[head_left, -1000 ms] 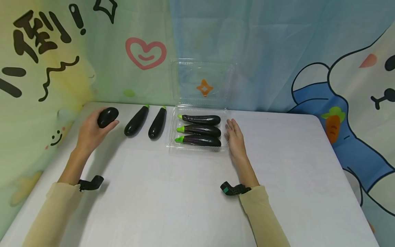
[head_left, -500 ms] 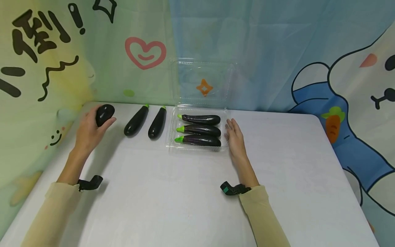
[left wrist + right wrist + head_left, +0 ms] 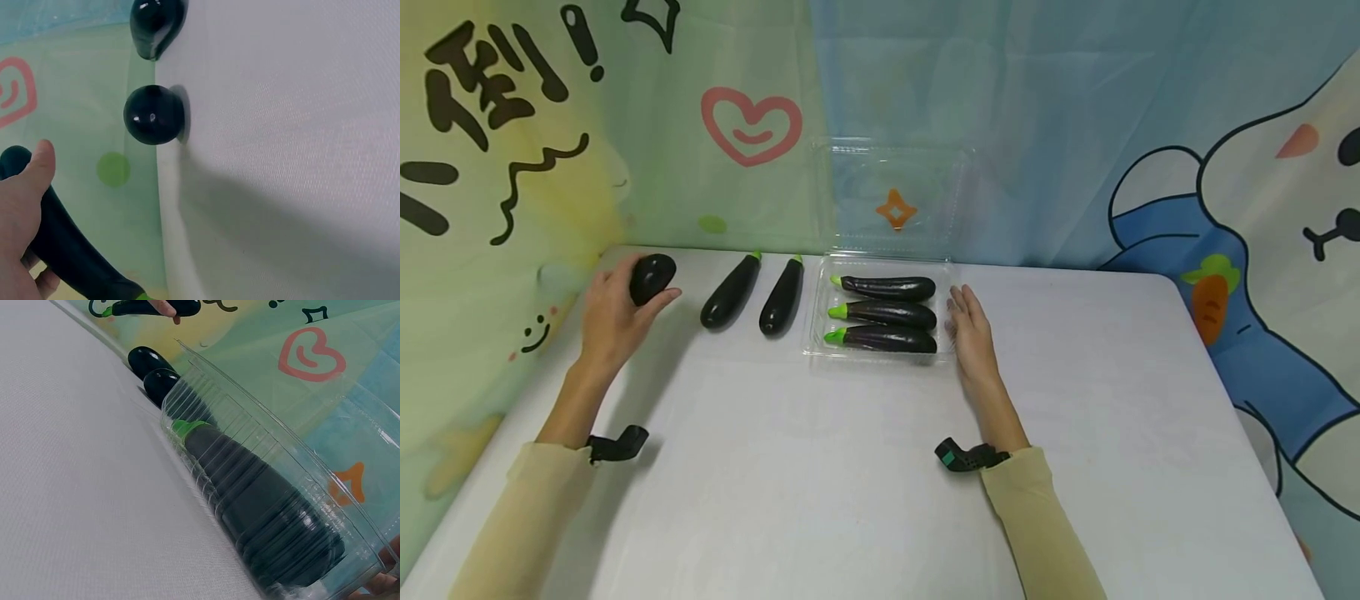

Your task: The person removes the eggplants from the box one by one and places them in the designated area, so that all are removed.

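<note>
Head view: I log left hand (image 3: 610,321) grip clasping an eggplant (image 3: 651,277) lifted off the desk (image 3: 850,467) far-left | right hand (image 3: 972,333) flat, steadying the clear tray (image 3: 880,357) | two eggplants (image 3: 730,292) loose between.

I see glossy, smooth eggplants (image 3: 731,291). The tray (image 3: 817,343) at their 3 o'clock looks like clear ribbed plastic. The table (image 3: 850,467) has matt woven cloth.

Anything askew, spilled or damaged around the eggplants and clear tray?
Nothing stands out. Three dark eggplants lie side by side in the clear plastic clamshell tray, its lid upright. Two more lie parallel on the white table. The left hand grips a sixth; the right hand rests beside the tray.
</note>
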A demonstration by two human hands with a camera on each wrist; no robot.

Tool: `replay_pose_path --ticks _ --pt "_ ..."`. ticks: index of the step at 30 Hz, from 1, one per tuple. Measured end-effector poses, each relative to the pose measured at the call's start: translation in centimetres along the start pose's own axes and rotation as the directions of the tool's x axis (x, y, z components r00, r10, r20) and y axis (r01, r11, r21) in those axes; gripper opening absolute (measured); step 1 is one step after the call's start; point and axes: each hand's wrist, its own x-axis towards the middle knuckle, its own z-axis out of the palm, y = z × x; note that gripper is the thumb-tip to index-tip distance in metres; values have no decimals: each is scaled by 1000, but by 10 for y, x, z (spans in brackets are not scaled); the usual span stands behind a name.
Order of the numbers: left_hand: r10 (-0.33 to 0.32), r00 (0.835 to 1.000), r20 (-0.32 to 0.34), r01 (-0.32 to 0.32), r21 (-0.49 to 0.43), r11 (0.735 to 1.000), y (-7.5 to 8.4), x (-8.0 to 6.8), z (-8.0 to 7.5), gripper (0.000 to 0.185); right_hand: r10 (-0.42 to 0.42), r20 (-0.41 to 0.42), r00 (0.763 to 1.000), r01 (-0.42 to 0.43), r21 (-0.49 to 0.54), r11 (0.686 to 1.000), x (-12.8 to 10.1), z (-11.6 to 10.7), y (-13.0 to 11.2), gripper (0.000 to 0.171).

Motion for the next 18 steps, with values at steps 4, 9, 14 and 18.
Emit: replay_pose_path --ticks 4,9,14,18 --pt "58 996 -70 -60 -22 998 -1 1 2 61 -2 4 1000 2 -5 1000 1 0 0 56" --pt "90 985 -149 -96 -35 995 -3 0 4 60 1 8 1000 -1 -8 1000 1 0 -1 56" --pt "65 983 -172 -72 -33 997 -2 -2 2 58 3 6 1000 -3 -12 1000 2 -1 1 56" --pt "37 980 -195 -44 -35 998 -3 -2 1 56 3 -1 1000 -3 3 1000 10 -4 12 56"
